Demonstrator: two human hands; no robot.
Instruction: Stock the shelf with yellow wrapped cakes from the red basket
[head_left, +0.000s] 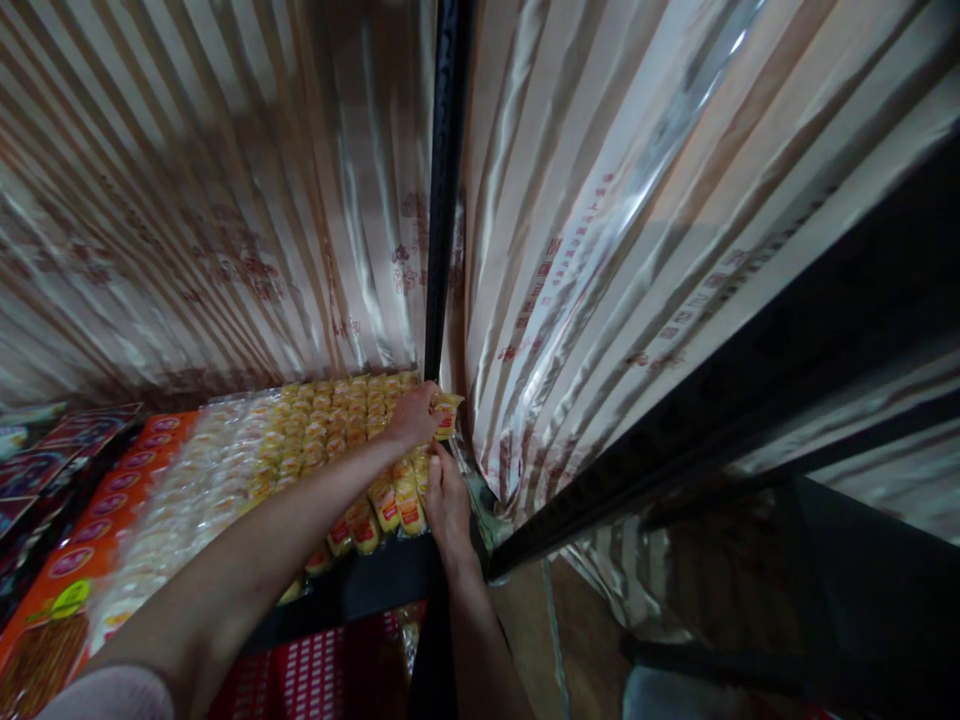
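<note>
Rows of small yellow packets (362, 528) with red labels lie side by side on a dark shelf (360, 585). At the back right corner of the rows, my left hand (414, 414) holds one yellow packet (447, 415), its fingers closed round the near end. Just below it, my right hand (448, 495) rests along the right edge of the rows, beside the packets. Its fingertips are partly hidden, and whether they grip a packet is unclear.
Clear-wrapped pale packets (202, 470) and an orange package (105, 530) lie to the left. A black upright post (444, 200) stands behind my hands, before printed pleated sheeting (585, 250). A red basket (307, 675) sits under the shelf; a dark beam crosses at right.
</note>
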